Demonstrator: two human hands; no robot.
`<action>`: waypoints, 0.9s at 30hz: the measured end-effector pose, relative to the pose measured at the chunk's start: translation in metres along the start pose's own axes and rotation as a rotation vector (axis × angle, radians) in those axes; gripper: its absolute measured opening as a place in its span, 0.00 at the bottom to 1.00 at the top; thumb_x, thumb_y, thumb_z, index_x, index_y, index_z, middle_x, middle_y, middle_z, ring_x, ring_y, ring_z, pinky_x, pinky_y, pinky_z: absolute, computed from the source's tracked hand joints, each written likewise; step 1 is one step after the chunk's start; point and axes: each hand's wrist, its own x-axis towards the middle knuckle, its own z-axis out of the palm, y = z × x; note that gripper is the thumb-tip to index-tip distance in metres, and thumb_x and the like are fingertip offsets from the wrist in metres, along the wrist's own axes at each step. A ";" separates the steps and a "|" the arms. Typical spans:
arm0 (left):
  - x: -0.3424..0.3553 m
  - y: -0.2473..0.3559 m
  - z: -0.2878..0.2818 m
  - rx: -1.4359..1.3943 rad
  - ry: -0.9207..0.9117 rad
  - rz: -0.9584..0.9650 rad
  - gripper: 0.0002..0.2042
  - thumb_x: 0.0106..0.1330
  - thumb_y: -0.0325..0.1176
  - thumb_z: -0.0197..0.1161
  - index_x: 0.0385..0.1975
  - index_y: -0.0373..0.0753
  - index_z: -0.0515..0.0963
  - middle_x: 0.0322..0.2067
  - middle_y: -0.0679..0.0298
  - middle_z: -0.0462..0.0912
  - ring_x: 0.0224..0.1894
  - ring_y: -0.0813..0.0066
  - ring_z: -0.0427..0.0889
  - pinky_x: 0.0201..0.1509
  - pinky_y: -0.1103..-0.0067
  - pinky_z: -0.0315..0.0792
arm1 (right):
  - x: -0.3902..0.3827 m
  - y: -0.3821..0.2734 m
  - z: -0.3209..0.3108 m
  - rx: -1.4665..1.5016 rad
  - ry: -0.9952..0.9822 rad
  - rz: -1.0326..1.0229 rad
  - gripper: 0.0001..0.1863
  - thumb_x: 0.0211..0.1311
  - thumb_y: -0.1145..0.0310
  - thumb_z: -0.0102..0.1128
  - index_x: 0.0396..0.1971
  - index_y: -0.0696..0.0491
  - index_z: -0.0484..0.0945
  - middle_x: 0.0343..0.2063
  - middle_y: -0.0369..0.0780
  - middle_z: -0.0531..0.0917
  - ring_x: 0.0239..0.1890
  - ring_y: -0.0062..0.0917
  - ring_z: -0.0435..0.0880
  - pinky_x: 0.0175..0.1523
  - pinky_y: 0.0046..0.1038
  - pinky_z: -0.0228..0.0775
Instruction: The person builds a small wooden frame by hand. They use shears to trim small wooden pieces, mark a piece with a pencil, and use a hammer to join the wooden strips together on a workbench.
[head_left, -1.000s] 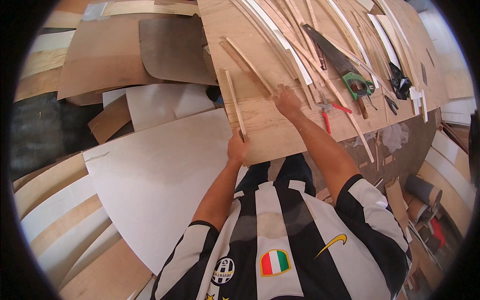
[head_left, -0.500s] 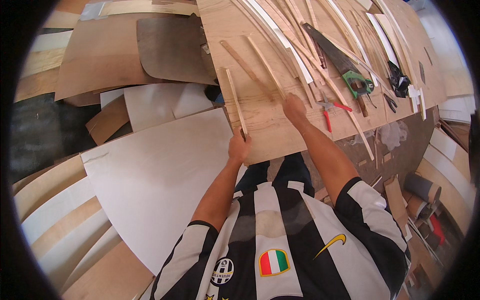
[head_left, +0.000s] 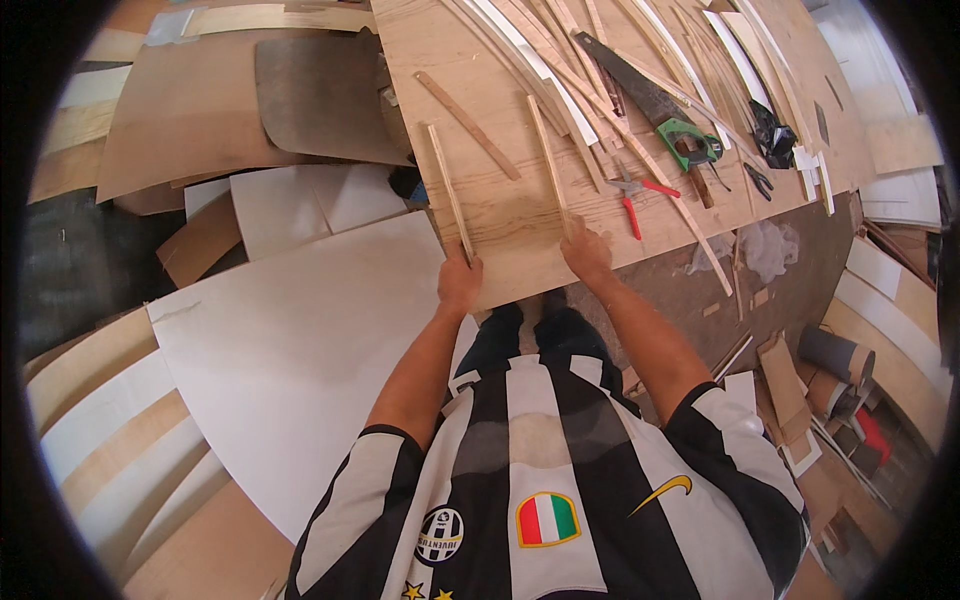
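Note:
My left hand [head_left: 460, 281] is closed on the near end of a thin wooden strip [head_left: 447, 190] along the plywood table's left edge. To its right, my right hand [head_left: 586, 252] grips the near end of another wooden strip [head_left: 547, 160], which points away from me roughly parallel to the first. Between the two, farther back, a flat brown slat [head_left: 466, 124] lies slantwise on the plywood table [head_left: 505, 235]. Red-handled pliers [head_left: 632, 198] rest just beyond my right hand, their jaws toward the far side.
A green-handled handsaw [head_left: 655, 105] lies among several long strips. Small dark pliers [head_left: 757, 181] and a black plastic bag [head_left: 772, 135] sit farther right. One curved strip [head_left: 705, 243] overhangs the near edge. A large white sheet [head_left: 300, 330] stands left of the table; offcuts and a roll [head_left: 836, 352] lie lower right.
My right hand has drawn its strip toward me and alongside the left one, off the brown slat. Both hands sit slightly farther left, and the whole view has shifted a little.

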 end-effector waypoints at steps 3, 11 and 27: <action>-0.010 0.002 0.002 0.027 -0.021 -0.077 0.24 0.67 0.38 0.62 0.60 0.35 0.66 0.39 0.36 0.85 0.43 0.33 0.84 0.48 0.48 0.76 | 0.001 0.001 0.002 -0.002 -0.036 -0.010 0.32 0.63 0.61 0.59 0.67 0.54 0.65 0.34 0.56 0.86 0.38 0.54 0.87 0.46 0.56 0.79; -0.045 -0.011 0.016 0.076 0.032 -0.122 0.25 0.68 0.40 0.60 0.61 0.37 0.65 0.41 0.35 0.85 0.45 0.31 0.83 0.49 0.47 0.75 | -0.020 0.017 0.007 0.029 -0.083 -0.075 0.33 0.63 0.63 0.57 0.69 0.53 0.64 0.32 0.57 0.86 0.38 0.54 0.87 0.46 0.57 0.79; -0.087 -0.011 0.041 -0.006 0.183 -0.031 0.24 0.67 0.40 0.61 0.60 0.36 0.70 0.43 0.36 0.84 0.47 0.33 0.83 0.52 0.49 0.75 | -0.042 0.030 -0.011 0.076 -0.190 -0.152 0.48 0.58 0.66 0.58 0.78 0.47 0.48 0.32 0.60 0.85 0.38 0.60 0.85 0.48 0.58 0.77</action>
